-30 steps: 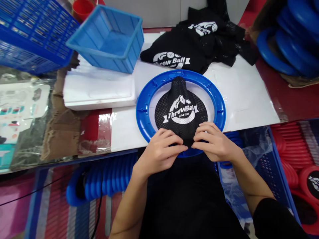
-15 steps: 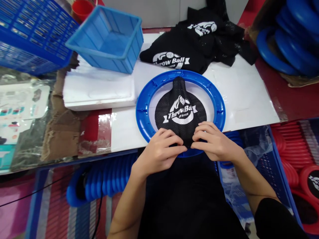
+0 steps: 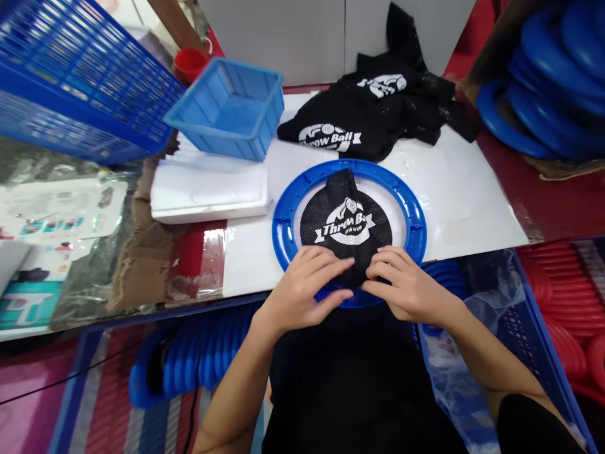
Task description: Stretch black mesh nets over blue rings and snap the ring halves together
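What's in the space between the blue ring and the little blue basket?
In the head view, only bare white board lies between the blue ring and the little blue basket; a white foam slab's corner sits beside it.

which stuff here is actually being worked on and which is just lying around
In hand: left hand and right hand pinching the black mesh net on the blue ring.

Lying about: light blue bin, spare nets, blue basket, stacked blue rings.
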{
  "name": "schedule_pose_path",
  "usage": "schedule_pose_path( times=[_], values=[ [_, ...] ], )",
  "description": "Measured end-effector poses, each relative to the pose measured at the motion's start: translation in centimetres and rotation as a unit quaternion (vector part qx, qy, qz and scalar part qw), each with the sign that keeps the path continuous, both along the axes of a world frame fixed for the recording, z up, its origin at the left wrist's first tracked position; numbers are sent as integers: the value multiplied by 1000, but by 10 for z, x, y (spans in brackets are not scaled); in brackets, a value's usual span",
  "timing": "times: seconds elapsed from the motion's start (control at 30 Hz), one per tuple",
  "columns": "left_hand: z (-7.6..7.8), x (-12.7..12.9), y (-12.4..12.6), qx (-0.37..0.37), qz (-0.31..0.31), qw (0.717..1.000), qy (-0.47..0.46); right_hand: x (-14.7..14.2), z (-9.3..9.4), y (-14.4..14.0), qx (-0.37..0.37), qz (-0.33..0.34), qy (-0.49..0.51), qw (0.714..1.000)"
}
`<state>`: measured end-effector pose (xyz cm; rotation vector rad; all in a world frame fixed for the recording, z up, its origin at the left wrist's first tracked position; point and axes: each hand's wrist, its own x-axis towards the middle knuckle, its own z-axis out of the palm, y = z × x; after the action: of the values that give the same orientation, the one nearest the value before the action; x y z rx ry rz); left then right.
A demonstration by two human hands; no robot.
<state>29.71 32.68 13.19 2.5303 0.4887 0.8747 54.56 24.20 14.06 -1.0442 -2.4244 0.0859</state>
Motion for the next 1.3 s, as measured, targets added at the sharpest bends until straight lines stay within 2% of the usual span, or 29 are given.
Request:
schedule_pose_path(
  times=[0.1,0.17,0.2,0.27,0.33,0.4,0.5,0.6,0.7,0.77,0.87,0.93,0.97,1.03,1.17,1.3],
  values=[
    [-8,6,8,35,189,981,35,-9,1,-4,9,-4,-18,1000],
    [-14,9,15,17,253,964,79,-16,5,-8,8,6,-51,999],
    [-17,9,20,2,250,963,100,-18,9,-9,2,16,-73,997],
    [-19,8,30,-24,196,972,130,-20,21,-8,-23,54,-116,992],
    [-17,6,44,-52,113,981,151,-15,34,1,-67,107,-126,984],
    [-10,6,62,-84,19,982,165,-3,43,21,-107,137,-89,981],
    [5,16,94,-132,-115,968,177,21,42,71,-111,81,-23,990],
    [17,32,122,-159,-175,954,182,44,26,131,-100,17,-34,994],
    [23,50,142,-159,-154,960,172,54,9,174,-133,21,-57,989],
    [22,58,150,-147,-112,975,128,54,0,185,-139,38,-43,989],
    [18,66,157,-139,18,990,-12,51,-9,182,-124,23,-8,992],
    [14,67,158,-149,100,980,-89,50,-12,174,-114,4,1,993],
    [13,66,158,-156,118,975,-106,50,-12,170,-108,-1,-2,994],
    [10,62,154,-162,99,976,-105,49,-11,166,-95,-3,-14,995],
    [7,54,139,-128,-1,992,-15,48,3,164,-106,6,-13,994],
    [5,55,132,-130,-5,991,35,50,26,171,-125,42,14,991]
  ],
)
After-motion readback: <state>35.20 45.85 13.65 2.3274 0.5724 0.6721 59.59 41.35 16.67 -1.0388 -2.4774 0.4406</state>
